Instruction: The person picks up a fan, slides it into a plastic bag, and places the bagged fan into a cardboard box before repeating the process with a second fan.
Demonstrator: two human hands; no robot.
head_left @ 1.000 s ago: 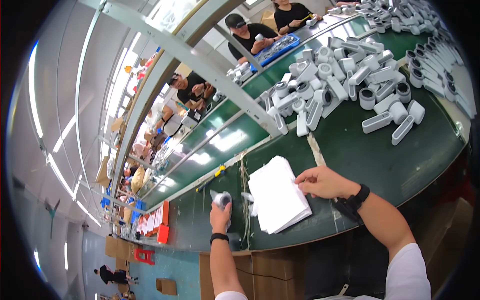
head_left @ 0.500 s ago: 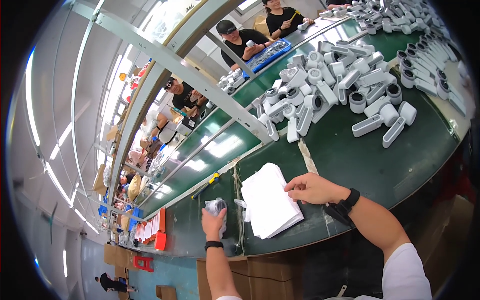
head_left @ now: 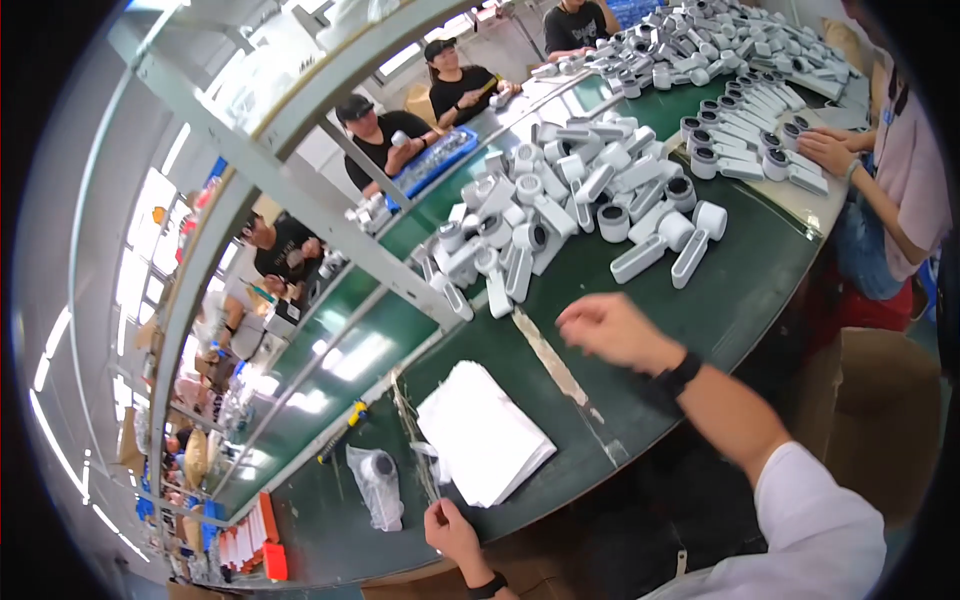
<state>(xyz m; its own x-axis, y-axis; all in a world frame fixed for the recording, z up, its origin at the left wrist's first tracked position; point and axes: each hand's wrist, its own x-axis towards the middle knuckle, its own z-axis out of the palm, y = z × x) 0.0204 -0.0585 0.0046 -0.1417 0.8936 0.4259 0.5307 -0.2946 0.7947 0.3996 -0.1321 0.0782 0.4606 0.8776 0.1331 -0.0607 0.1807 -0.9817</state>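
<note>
here, a pale device (head_left: 378, 466) in cloudy plastic (head_left: 388, 516)

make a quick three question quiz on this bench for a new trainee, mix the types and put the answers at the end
1. True or false: the left hand is not touching the bagged device.
2. The white stack lies: (a) left of the bagged device, (b) right of it, (c) on top of it.
3. Fill in: the slim tool on the bench is black and ____.

Key: 1 true; 2 b; 3 yellow.
</note>
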